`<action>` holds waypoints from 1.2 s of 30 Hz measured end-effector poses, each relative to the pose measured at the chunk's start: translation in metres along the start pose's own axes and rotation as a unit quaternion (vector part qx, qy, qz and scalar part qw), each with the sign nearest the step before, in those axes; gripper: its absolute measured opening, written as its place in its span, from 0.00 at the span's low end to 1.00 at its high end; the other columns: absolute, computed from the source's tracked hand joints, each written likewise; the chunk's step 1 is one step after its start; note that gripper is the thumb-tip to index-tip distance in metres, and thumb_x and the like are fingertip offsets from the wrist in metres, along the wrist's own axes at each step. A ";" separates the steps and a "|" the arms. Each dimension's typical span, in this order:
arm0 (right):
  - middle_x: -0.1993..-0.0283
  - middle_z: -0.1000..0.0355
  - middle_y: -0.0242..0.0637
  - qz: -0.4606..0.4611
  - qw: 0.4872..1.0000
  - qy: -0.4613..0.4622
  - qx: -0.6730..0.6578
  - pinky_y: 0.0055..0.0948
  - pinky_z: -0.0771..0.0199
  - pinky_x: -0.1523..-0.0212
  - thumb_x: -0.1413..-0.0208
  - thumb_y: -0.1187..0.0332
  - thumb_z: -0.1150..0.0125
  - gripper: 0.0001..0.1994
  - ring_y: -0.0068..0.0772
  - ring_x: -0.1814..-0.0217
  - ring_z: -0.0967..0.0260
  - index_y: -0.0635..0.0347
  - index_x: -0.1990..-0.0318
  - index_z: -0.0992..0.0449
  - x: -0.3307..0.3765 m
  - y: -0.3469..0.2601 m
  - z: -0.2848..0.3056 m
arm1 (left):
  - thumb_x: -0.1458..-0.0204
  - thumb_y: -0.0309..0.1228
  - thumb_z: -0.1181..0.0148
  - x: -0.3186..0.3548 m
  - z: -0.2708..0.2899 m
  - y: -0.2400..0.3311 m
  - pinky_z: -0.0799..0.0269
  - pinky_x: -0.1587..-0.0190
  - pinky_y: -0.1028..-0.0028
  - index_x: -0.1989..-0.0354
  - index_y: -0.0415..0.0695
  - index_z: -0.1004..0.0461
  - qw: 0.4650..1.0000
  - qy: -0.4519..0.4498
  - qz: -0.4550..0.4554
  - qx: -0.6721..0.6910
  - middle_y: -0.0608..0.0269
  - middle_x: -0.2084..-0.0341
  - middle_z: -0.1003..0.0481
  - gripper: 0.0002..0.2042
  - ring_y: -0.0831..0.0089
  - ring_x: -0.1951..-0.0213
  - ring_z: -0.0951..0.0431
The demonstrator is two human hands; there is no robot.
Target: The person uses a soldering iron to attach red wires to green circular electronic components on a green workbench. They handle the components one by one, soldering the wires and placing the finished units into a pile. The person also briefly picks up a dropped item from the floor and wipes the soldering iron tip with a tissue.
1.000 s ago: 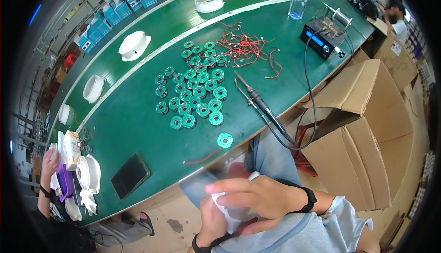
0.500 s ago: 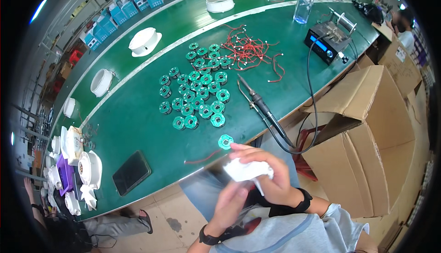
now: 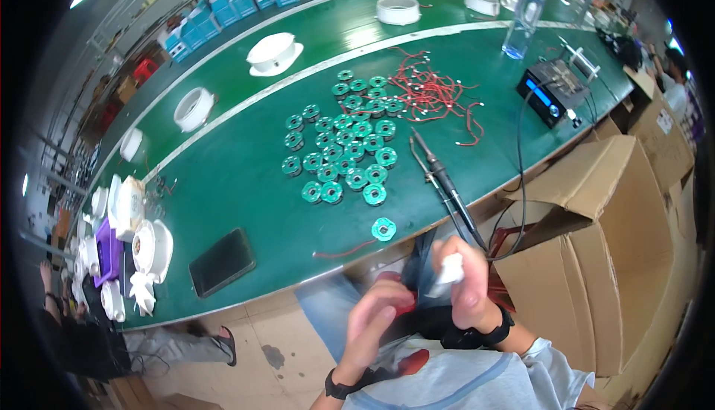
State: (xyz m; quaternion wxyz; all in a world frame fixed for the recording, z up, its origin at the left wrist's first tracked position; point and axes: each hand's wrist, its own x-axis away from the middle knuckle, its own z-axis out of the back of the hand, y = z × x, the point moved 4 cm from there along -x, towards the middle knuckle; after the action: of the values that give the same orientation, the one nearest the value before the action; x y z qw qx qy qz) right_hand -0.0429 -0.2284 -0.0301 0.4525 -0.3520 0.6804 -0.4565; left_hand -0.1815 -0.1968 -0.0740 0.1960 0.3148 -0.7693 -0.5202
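My right hand (image 3: 471,280) is closed round a crumpled white tissue (image 3: 450,270), just off the table's near edge. My left hand (image 3: 375,319) hangs to its left over my lap, slightly blurred, fingers curved and thumb apart, nothing seen in it. Nearest the hands on the green table lie one round green circuit-board part (image 3: 383,229) and a red wire (image 3: 342,251). Beyond them stands a cluster of several similar round parts (image 3: 344,137), with a tangle of red wires (image 3: 428,86) behind. A soldering iron (image 3: 449,186) lies to the right of the cluster.
A black soldering station (image 3: 550,90) with a cable and a clear bottle (image 3: 523,23) stand at the back right. An open cardboard box (image 3: 596,261) is at the right. A phone (image 3: 222,262) and white housings (image 3: 152,250) lie left. More white rings (image 3: 195,109) line the far strip.
The hands have drawn apart; the tissue, held between both before, is now in the right hand only. The left hand has come away from it. The view has shifted slightly.
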 end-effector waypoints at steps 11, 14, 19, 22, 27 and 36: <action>0.37 0.70 0.48 -0.068 0.934 -0.166 -0.308 0.41 0.63 0.41 0.59 0.30 0.79 0.48 0.48 0.39 0.57 0.66 0.41 0.65 -0.015 -0.007 -0.045 | 0.54 0.22 0.53 -0.003 0.028 0.036 0.42 0.60 0.80 0.71 0.41 0.40 0.926 0.283 -0.220 -0.119 0.63 0.66 0.36 0.04 0.80 0.64 0.37; 0.36 0.71 0.40 -0.080 0.950 -0.152 -0.260 0.42 0.48 0.50 0.61 0.28 0.81 0.48 0.51 0.48 0.44 0.56 0.39 0.68 -0.017 -0.003 -0.032 | 0.56 0.22 0.53 0.002 0.042 0.044 0.42 0.60 0.79 0.71 0.41 0.41 0.913 0.288 -0.226 -0.179 0.63 0.67 0.36 0.05 0.79 0.65 0.38; 0.40 0.62 0.40 -0.060 0.948 -0.167 -0.264 0.30 0.40 0.70 0.65 0.26 0.79 0.49 0.42 0.66 0.38 0.52 0.39 0.69 -0.016 -0.007 -0.027 | 0.57 0.20 0.56 0.005 0.037 0.057 0.40 0.62 0.79 0.73 0.42 0.43 0.924 0.317 -0.208 -0.054 0.62 0.66 0.37 0.05 0.78 0.66 0.37; 0.45 0.57 0.40 -0.049 0.947 -0.172 -0.266 0.28 0.40 0.74 0.66 0.25 0.77 0.49 0.37 0.71 0.41 0.50 0.39 0.70 -0.017 -0.001 -0.027 | 0.63 0.17 0.55 0.009 0.031 0.055 0.40 0.60 0.77 0.72 0.40 0.42 0.916 0.253 -0.237 -0.202 0.57 0.64 0.36 0.08 0.73 0.64 0.35; 0.47 0.55 0.43 -0.060 0.934 -0.168 -0.309 0.34 0.47 0.58 0.69 0.24 0.75 0.53 0.36 0.59 0.47 0.53 0.40 0.69 -0.015 0.000 -0.023 | 0.69 0.16 0.49 0.006 0.001 0.061 0.34 0.65 0.75 0.69 0.37 0.34 0.891 0.199 -0.263 -0.311 0.55 0.72 0.31 0.13 0.68 0.70 0.29; 0.51 0.53 0.48 -0.045 0.961 -0.198 -0.185 0.26 0.45 0.56 0.71 0.22 0.79 0.56 0.35 0.55 0.49 0.59 0.40 0.69 -0.013 -0.003 -0.024 | 0.77 0.19 0.44 -0.004 -0.019 0.064 0.35 0.76 0.73 0.70 0.39 0.29 0.824 0.007 -0.296 -0.483 0.60 0.77 0.32 0.17 0.64 0.77 0.31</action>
State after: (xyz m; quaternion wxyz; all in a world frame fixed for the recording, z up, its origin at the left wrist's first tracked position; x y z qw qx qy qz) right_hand -0.0606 -0.2108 -0.0189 0.4840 -0.5432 0.6334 -0.2634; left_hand -0.1846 -0.1905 -0.0079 0.1648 0.3964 -0.2881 -0.8560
